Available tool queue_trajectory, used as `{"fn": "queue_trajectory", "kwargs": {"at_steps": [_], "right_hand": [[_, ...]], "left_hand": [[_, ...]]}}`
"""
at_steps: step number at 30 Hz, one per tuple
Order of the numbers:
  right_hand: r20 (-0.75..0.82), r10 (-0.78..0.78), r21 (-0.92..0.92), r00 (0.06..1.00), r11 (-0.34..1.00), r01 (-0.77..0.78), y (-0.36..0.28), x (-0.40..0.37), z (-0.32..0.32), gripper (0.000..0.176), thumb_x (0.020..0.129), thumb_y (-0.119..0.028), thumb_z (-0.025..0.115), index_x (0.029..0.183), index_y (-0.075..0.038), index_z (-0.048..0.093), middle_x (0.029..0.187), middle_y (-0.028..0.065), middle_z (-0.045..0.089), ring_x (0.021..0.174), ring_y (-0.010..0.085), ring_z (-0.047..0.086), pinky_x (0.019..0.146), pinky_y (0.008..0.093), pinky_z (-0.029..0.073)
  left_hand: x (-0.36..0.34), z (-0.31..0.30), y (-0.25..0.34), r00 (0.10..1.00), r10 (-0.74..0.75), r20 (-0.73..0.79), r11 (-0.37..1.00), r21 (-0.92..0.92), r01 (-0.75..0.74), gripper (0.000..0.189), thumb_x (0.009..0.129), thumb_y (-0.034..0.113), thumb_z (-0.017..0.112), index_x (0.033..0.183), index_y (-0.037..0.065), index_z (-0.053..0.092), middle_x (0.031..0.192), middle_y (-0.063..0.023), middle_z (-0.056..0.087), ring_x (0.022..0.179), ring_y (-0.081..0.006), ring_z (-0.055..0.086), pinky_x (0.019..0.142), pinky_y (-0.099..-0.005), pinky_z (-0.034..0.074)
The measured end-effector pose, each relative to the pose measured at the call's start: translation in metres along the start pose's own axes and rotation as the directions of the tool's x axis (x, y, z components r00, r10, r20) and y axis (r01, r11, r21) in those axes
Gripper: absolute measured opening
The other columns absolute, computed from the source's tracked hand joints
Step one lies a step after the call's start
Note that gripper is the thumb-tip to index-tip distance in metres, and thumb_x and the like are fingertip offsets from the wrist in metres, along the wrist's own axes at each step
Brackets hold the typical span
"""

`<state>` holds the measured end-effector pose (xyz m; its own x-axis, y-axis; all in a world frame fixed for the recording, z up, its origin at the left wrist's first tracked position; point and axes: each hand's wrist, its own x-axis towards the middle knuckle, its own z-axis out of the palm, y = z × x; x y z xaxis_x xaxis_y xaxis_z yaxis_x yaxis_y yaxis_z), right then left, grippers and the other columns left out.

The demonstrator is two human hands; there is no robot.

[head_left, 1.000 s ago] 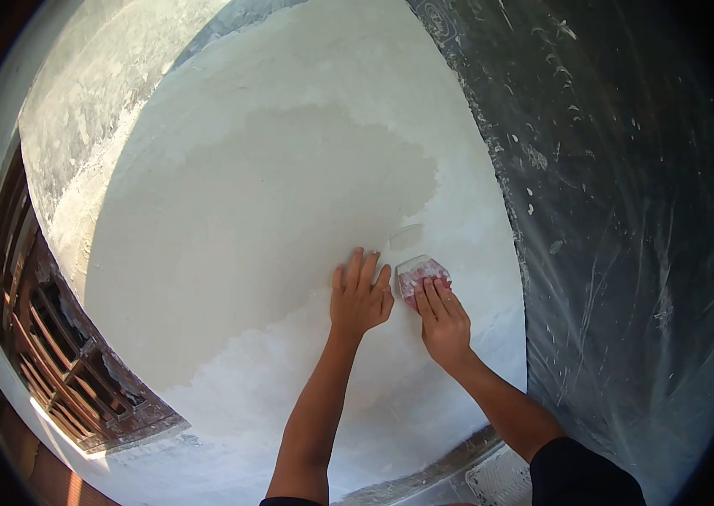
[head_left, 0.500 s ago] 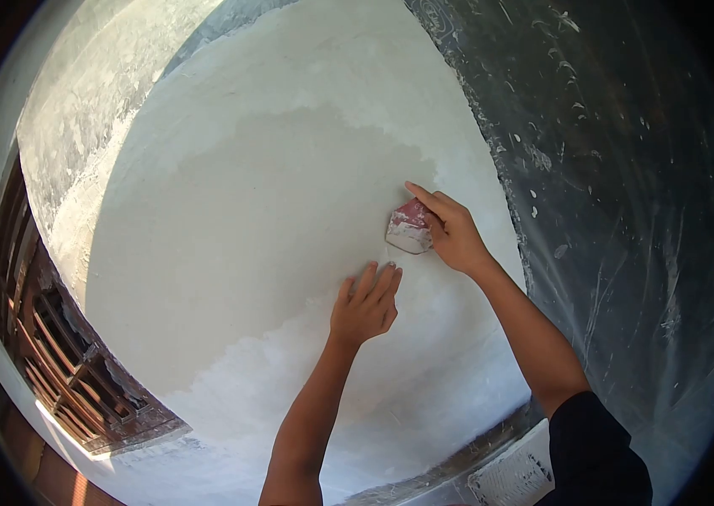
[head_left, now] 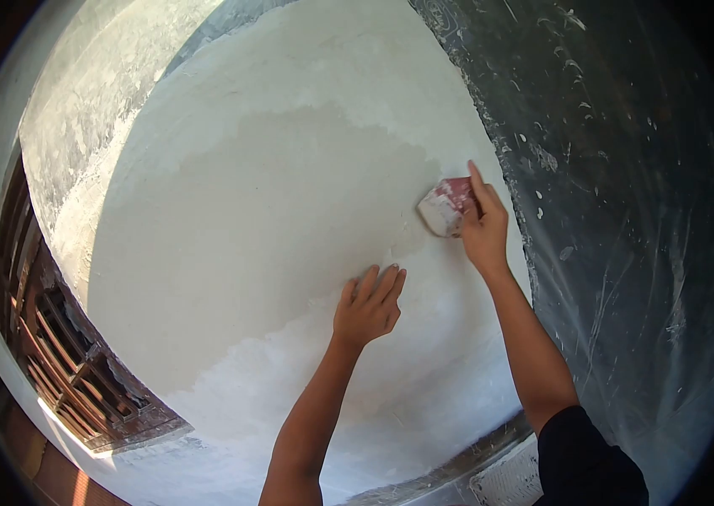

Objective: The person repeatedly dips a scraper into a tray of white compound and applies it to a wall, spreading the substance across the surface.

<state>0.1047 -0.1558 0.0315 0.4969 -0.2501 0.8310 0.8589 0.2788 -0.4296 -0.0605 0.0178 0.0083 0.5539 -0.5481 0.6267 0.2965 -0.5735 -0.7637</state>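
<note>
A red putty scraper (head_left: 446, 207), smeared with white putty, lies against the pale wall (head_left: 289, 202). Gripping its right side is my right hand (head_left: 486, 232), the index finger stretched upward along the edge. My left hand (head_left: 367, 305) rests on the wall below and to the left, palm down with fingers spread, holding nothing. A damp grey putty patch (head_left: 230, 244) covers much of the wall's middle, with paler, drier-looking areas around it.
A dark plastic sheet (head_left: 627, 211) spattered with white hangs along the wall's right edge. At the lower left is a brown wooden window lattice (head_left: 79, 363). A white putty-crusted surface (head_left: 510, 479) shows at the bottom, partly hidden by my sleeve.
My right hand has moved right and slightly up with the scraper, which is tilted differently. A faint putty mark shows where it was. My left hand has barely shifted.
</note>
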Motion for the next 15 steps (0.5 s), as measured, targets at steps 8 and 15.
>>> {"fn": "queue_trajectory", "kwargs": {"at_steps": [8, 15], "right_hand": [[-0.129, 0.036, 0.009, 0.991, 0.999, -0.035, 0.008, 0.0, 0.003, 0.062, 0.084, 0.016, 0.045, 0.141, -0.007, 0.05, 0.09, 0.0107, 0.056, 0.077, 0.0196, 0.055, 0.073, 0.0273, 0.046], [-0.268, 0.077, 0.015, 0.96, 0.997, -0.076, 0.02, 0.006, 0.008, 0.058, 0.082, 0.016, 0.048, 0.137, -0.004, 0.053, 0.084, 0.0158, 0.054, 0.077, 0.0268, 0.059, 0.073, 0.0287, 0.047]], "left_hand": [[0.0, -0.001, 0.002, 1.0, 0.001, 0.006, 1.0, 0.003, -0.001, 0.044, 0.078, 0.022, 0.058, 0.121, 0.022, 0.066, 0.127, 0.0069, 0.06, 0.114, -0.0175, 0.053, 0.091, -0.0383, 0.037], [0.0, -0.003, 0.002, 1.0, -0.001, 0.007, 1.0, 0.001, 0.001, 0.043, 0.078, 0.022, 0.058, 0.12, 0.022, 0.066, 0.126, 0.0065, 0.06, 0.113, -0.0177, 0.054, 0.09, -0.0378, 0.037]]}}
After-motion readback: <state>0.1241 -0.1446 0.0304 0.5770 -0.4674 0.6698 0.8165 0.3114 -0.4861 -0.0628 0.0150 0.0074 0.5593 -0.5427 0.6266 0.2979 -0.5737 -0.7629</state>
